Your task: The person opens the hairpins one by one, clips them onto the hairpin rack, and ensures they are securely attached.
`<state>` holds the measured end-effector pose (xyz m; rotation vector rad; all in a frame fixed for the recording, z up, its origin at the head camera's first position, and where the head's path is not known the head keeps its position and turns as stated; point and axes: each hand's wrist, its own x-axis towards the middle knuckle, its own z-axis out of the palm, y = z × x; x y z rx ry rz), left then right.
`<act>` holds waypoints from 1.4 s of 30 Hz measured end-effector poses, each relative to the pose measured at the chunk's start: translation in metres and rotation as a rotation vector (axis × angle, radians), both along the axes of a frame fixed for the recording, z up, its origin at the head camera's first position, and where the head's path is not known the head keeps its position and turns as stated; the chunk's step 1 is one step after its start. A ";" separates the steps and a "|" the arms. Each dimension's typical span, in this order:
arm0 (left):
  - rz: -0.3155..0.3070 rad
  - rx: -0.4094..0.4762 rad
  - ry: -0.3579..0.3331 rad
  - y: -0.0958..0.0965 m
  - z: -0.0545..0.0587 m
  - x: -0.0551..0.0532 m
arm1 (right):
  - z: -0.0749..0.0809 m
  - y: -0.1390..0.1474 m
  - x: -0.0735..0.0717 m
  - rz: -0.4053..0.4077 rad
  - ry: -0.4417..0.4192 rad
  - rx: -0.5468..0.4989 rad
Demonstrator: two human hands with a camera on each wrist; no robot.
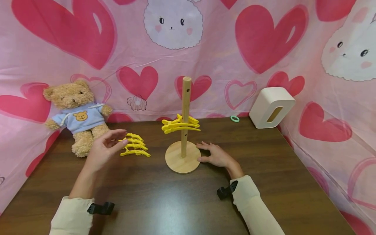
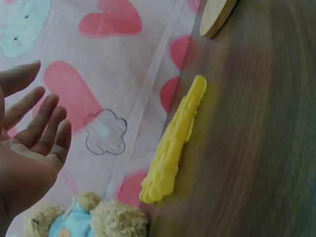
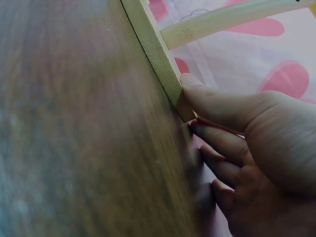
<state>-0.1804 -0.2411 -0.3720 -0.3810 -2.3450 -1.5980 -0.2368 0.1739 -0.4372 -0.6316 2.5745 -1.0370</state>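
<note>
Checking the wooden stand [image 1: 183, 143] found yellow hair clips [image 1: 177, 126] mounted, four unmounted clips [image 1: 136, 147] leftward; left hand [image 1: 106, 147] hovered empty, loose-fingered; right hand [image 1: 216, 155] touched its base [image 1: 176, 163], fingers relaxed.

The left fingers [image 1: 117, 133] partly hide from me the yellow clips [image 1: 136, 152], mid-left; both sleeves [image 1: 71, 215] run off the bottom edge.
</note>
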 end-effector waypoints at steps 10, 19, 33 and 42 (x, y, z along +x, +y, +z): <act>0.018 -0.089 -0.103 -0.020 -0.016 -0.007 | -0.001 0.002 -0.001 0.002 0.005 -0.006; -0.013 -0.179 -0.229 -0.033 -0.028 -0.008 | -0.001 0.001 0.000 0.007 0.006 0.001; -0.081 -0.303 -0.339 -0.038 -0.044 -0.018 | 0.002 0.000 0.002 0.001 -0.002 0.011; -0.088 -0.367 -0.337 -0.041 -0.047 -0.018 | 0.001 0.000 0.001 0.006 -0.001 0.009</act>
